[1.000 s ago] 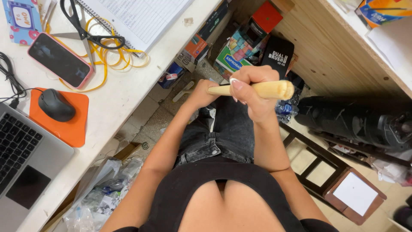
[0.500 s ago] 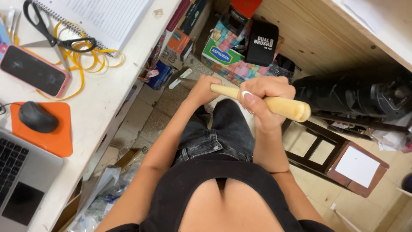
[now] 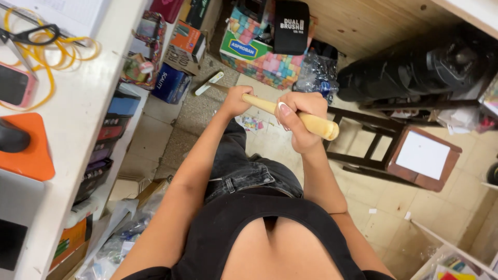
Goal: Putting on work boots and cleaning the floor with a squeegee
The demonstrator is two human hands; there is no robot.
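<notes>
Pale wooden tapered handle [image 3: 303,120], stiff, light and smooth by its look, lies gripped above my lap: left hand [image 3: 234,100] clenches its thin far end, right hand [image 3: 300,116] wraps its thicker near part.

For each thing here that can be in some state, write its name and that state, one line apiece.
Wooden stick: gripped by both hands, tilted.
Left hand: closed on the thin end.
Right hand: closed near the thick end.
Scissors: lying flat on the white desk.
Wooden stool: standing upright.
</notes>
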